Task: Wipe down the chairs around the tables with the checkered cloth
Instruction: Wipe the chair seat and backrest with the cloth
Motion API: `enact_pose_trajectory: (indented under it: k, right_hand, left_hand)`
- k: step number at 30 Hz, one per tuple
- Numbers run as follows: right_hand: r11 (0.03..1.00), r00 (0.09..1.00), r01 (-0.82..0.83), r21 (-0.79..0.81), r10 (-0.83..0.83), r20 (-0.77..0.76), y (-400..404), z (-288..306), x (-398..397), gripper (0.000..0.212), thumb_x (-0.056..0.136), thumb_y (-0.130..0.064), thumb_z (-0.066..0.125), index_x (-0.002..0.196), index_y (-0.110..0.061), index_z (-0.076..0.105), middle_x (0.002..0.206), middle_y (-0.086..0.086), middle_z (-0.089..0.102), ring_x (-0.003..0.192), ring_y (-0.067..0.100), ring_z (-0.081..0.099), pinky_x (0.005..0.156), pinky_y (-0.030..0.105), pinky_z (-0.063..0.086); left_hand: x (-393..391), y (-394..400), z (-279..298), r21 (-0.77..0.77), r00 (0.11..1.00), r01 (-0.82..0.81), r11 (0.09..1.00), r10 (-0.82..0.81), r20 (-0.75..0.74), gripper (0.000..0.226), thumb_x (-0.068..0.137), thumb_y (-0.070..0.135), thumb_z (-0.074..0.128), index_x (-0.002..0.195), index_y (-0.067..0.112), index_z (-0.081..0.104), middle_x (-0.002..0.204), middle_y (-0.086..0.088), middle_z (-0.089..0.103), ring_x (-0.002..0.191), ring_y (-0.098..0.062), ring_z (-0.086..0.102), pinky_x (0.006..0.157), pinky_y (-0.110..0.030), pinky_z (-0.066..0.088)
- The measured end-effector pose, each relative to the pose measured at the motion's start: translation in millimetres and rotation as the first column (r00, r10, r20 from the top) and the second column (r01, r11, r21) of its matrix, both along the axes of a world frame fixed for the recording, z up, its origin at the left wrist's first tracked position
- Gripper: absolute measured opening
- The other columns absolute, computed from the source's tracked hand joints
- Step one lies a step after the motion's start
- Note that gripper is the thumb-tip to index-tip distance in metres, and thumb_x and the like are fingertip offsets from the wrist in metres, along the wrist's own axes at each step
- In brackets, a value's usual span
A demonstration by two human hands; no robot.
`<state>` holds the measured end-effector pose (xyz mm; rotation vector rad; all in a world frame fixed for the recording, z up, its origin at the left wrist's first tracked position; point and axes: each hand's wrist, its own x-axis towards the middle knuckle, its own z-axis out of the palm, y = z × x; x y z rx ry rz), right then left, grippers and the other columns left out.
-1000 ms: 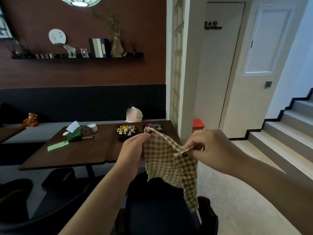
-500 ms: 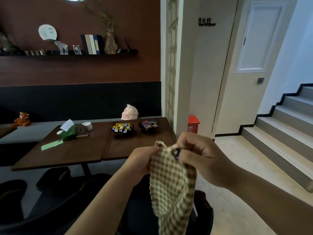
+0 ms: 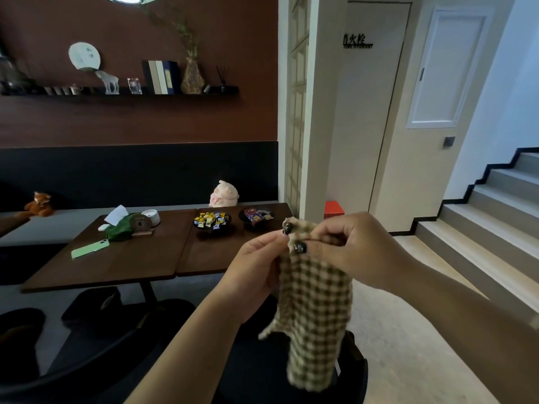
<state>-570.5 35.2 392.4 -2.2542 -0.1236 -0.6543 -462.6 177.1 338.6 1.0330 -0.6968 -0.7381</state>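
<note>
A brown-and-cream checkered cloth hangs folded lengthwise in front of me at chest height. My left hand pinches its top edge from the left. My right hand pinches the same top edge from the right, its fingers curled over the fabric. The two hands nearly touch. Directly below the cloth stands a dark chair, its seat partly hidden by my arms. More dark chairs are tucked at the near edge of the wooden tables.
On the tables lie a green phone, a green tissue pouch, a candy bowl and a snack bowl. A bench with plush toys runs behind. A pillar and a staircase stand on the right.
My hands have come together, bringing the cloth's two top corners side by side. The cloth went from spread wide to a narrow hanging fold.
</note>
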Motion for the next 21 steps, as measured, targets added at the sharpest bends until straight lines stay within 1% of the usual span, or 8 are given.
enact_pose_trajectory:
  k: [3, 6, 9, 11, 14, 16, 18, 21]
  right_hand:
    - [0.996, 0.996, 0.069, -0.049, -0.067, 0.055, -1.1, 4.0, 2.8, 0.017, 0.077, -0.024, 0.077, 0.072, -0.038, 0.068, 0.061, -0.025, 0.064, 0.059, -0.006, 0.059, 0.056, 0.005, 0.041]
    - [0.997, 0.995, 0.075, -0.026, -0.073, 0.069, -2.8, 7.2, 3.4, 0.011, 0.077, -0.025, 0.078, 0.073, -0.033, 0.072, 0.062, -0.021, 0.065, 0.059, -0.005, 0.059, 0.057, 0.006, 0.041]
    - [0.997, 0.996, 0.073, 0.024, -0.074, 0.052, -2.7, 9.6, 4.6, 0.011, 0.076, -0.024, 0.078, 0.073, -0.032, 0.072, 0.061, -0.021, 0.065, 0.06, -0.005, 0.06, 0.057, 0.005, 0.041]
    - [0.99, 0.986, 0.139, 0.018, -0.14, 0.085, -2.4, 9.8, 6.4, 0.015, 0.075, -0.023, 0.079, 0.072, -0.034, 0.071, 0.062, -0.02, 0.067, 0.062, -0.005, 0.062, 0.058, 0.006, 0.044]
    - [0.977, 0.968, 0.214, 0.018, -0.215, 0.132, -1.2, 11.3, 8.6, 0.006, 0.074, -0.028, 0.079, 0.075, -0.029, 0.074, 0.068, -0.018, 0.069, 0.066, -0.004, 0.064, 0.06, 0.007, 0.048]
    - [0.975, 0.963, 0.219, 0.045, -0.223, 0.15, -0.2, 11.8, 9.7, 0.009, 0.072, -0.032, 0.079, 0.078, -0.027, 0.075, 0.07, -0.018, 0.07, 0.068, -0.004, 0.064, 0.06, 0.007, 0.047]
    - [0.971, 0.955, 0.235, 0.055, -0.241, 0.172, 0.9, 12.2, 12.0, 0.011, 0.072, -0.032, 0.08, 0.08, -0.025, 0.076, 0.071, -0.019, 0.069, 0.069, -0.006, 0.064, 0.06, 0.006, 0.047]
    - [0.957, 0.926, 0.287, 0.029, -0.285, 0.248, 1.5, 10.1, 16.9, 0.015, 0.074, -0.031, 0.079, 0.086, -0.023, 0.075, 0.077, -0.019, 0.067, 0.074, -0.005, 0.061, 0.063, 0.005, 0.045]
  left_hand:
    - [-2.6, -1.7, 0.3, -0.039, 1.0, 0.012, 0.999, -0.012, 0.009, 0.028, 0.084, 0.03, 0.059, 0.1, 0.015, 0.076, 0.094, -0.005, 0.074, 0.083, -0.011, 0.069, 0.072, -0.024, 0.056]
    - [-3.9, -2.7, 0.7, -0.061, 0.999, 0.034, 0.998, -0.034, -0.006, 0.028, 0.079, 0.035, 0.062, 0.096, 0.018, 0.077, 0.094, -0.004, 0.074, 0.083, -0.011, 0.069, 0.073, -0.025, 0.056]
    - [-6.3, -5.1, 1.2, -0.093, 0.999, 0.042, 0.995, -0.043, -0.018, 0.032, 0.083, 0.035, 0.06, 0.105, 0.016, 0.075, 0.104, -0.007, 0.073, 0.094, -0.015, 0.069, 0.079, -0.029, 0.055]
    - [-8.5, -7.7, 3.3, -0.119, 0.998, 0.043, 0.992, -0.049, -0.051, 0.038, 0.084, 0.036, 0.059, 0.112, 0.014, 0.072, 0.114, -0.01, 0.07, 0.103, -0.019, 0.067, 0.086, -0.031, 0.055]
    - [-10.0, -8.8, 4.0, -0.146, 0.993, 0.082, 0.986, -0.093, -0.071, 0.05, 0.087, 0.039, 0.056, 0.125, 0.006, 0.062, 0.126, -0.017, 0.063, 0.115, -0.025, 0.061, 0.098, -0.037, 0.05]
    - [-10.2, -7.8, 3.0, -0.152, 0.992, 0.125, 0.98, -0.126, 0.005, 0.047, 0.09, 0.031, 0.058, 0.127, 0.004, 0.059, 0.122, -0.016, 0.064, 0.112, -0.026, 0.061, 0.096, -0.037, 0.051]
    - [-10.4, -8.2, 1.1, -0.141, 0.989, 0.125, 0.982, -0.111, 0.1, 0.041, 0.086, 0.013, 0.065, 0.126, 0.002, 0.058, 0.117, -0.017, 0.065, 0.107, -0.028, 0.063, 0.091, -0.038, 0.052]
    - [-9.4, -12.7, 0.0, -0.126, 0.992, 0.011, 0.992, 0.005, 0.13, 0.038, 0.082, 0.002, 0.069, 0.119, 0.004, 0.063, 0.113, -0.021, 0.068, 0.103, -0.031, 0.066, 0.086, -0.038, 0.055]
